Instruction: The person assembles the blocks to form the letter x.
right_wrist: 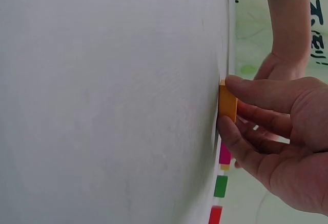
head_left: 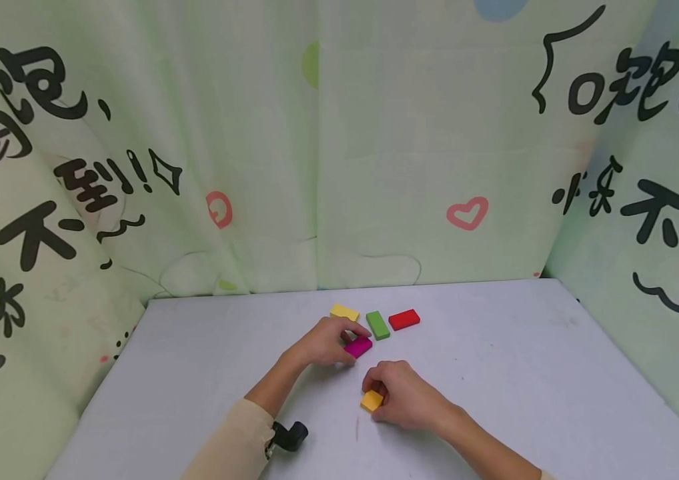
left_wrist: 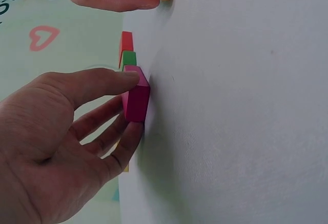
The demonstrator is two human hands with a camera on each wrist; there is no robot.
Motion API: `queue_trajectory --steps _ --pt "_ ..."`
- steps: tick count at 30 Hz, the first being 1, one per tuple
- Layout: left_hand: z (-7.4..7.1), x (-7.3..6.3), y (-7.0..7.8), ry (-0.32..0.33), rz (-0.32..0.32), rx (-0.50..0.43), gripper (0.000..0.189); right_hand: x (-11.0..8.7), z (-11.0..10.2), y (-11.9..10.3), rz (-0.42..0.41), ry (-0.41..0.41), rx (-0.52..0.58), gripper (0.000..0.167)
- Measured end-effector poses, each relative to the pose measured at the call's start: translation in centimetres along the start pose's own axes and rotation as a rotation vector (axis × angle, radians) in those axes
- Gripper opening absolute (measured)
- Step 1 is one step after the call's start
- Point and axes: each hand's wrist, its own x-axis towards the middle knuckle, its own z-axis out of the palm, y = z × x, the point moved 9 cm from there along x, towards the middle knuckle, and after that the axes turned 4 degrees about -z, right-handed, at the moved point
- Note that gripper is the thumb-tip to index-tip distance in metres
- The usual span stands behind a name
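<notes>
I had the left grip (head_left: pixel 327 341) farther forward and to the left of the right grip (head_left: pixel 407 395), the two near each other but apart. In each, thumb and fingers faced one another in a pinch. Behind the left grip, the left forearm (head_left: pixel 277 383) slanted back and outward into a sleeve (head_left: pixel 233 443); the right forearm (head_left: pixel 486 443) slanted outward behind its own grip, mostly bare.

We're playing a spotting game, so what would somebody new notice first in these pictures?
Probably the big black writing, left and right on the pale green cloth around the white table. Next, the bright blocks: the left hand pinches a magenta block, and the right hand holds an orange block nearer the person. Yellow, green and red blocks lie farther back.
</notes>
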Motion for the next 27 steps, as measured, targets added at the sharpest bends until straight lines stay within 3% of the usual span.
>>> queue_trajectory --steps 6,15,27 --pt "0.1 0.2 0.0 -0.013 -0.006 0.008 0.050 0.0 0.1 -0.1 0.003 0.002 -0.007 0.027" --pt "0.2 0.7 0.6 -0.045 0.032 0.054 0.050 -0.1 0.1 0.0 0.021 -0.003 0.011 0.029" --pt "0.5 1.1 0.6 -0.055 -0.027 0.100 0.047 0.0 0.1 -0.1 0.019 -0.007 0.013 0.029"
